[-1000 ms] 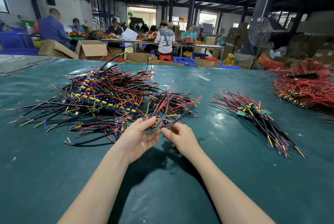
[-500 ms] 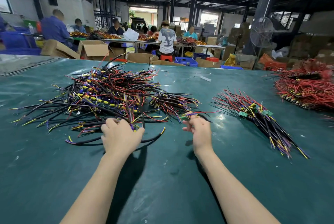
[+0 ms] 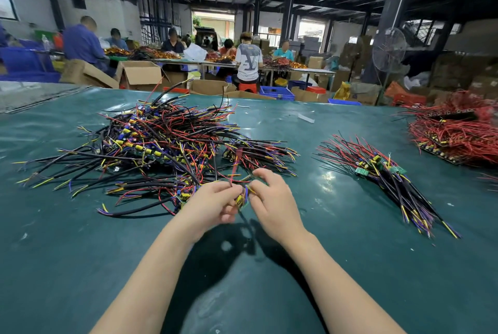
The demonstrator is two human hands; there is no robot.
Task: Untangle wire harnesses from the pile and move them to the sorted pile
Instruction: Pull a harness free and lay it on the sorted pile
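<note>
Wire harness [image 3: 241,200]: located just above the green table [image 3: 80,266], at the near edge of the tangled pile [image 3: 161,145], between both hands. The left hand [image 3: 211,205] grips it with curled fingers. The right hand [image 3: 276,200] pinches its other side between thumb and fingertips. A red wire rises from the left fingers toward the pile.

The tangled pile lies beyond and to the left of the hands; its black, red, yellow and purple leads cross each other and spread out over the table. The sorted pile [image 3: 385,172] lies to the right, well apart, with its leads roughly parallel. A heap of red wires [image 3: 455,137] occupies the far right edge and is cut off by the frame.

Beyond the table stand cardboard boxes [image 3: 140,72], a blue crate [image 3: 277,92] and a pedestal fan [image 3: 389,47]. People [image 3: 249,60] sit at distant tables.

The fingers cover most of the harness body, and motion blur softens it. Whether its leads are still caught in the pile cannot be determined.
</note>
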